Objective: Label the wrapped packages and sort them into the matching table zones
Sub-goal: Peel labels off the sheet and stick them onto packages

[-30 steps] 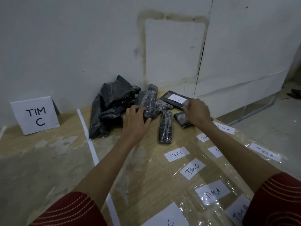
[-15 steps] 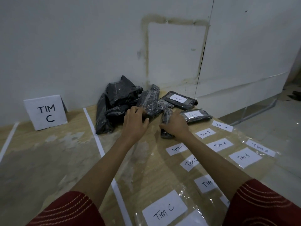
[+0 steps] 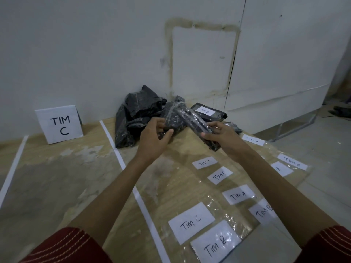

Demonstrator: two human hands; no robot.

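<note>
My right hand (image 3: 223,136) grips a long black wrapped package (image 3: 193,123) and holds it tilted above the table. My left hand (image 3: 154,136) hovers by the package's far end with fingers loosely curved, close to a pile of black wrapped packages (image 3: 136,114) against the wall. A package carrying a "TIM B" label (image 3: 208,112) lies behind, and another package (image 3: 234,127) is partly hidden by my right hand. Paper labels under clear film lie to the right: "TIM C" (image 3: 204,163), "TIM A" (image 3: 238,195), "TIM B" (image 3: 215,243).
A standing "TIM C" sign (image 3: 59,124) marks the zone on the left. White tape strips (image 3: 121,158) divide the wooden table (image 3: 76,168) into zones. The white wall rises right behind the pile. The table's right edge drops to a grey floor (image 3: 313,141).
My right hand has lifted the long package off the table and raised it toward the pile. My left hand came off the pile and moved nearer the package.
</note>
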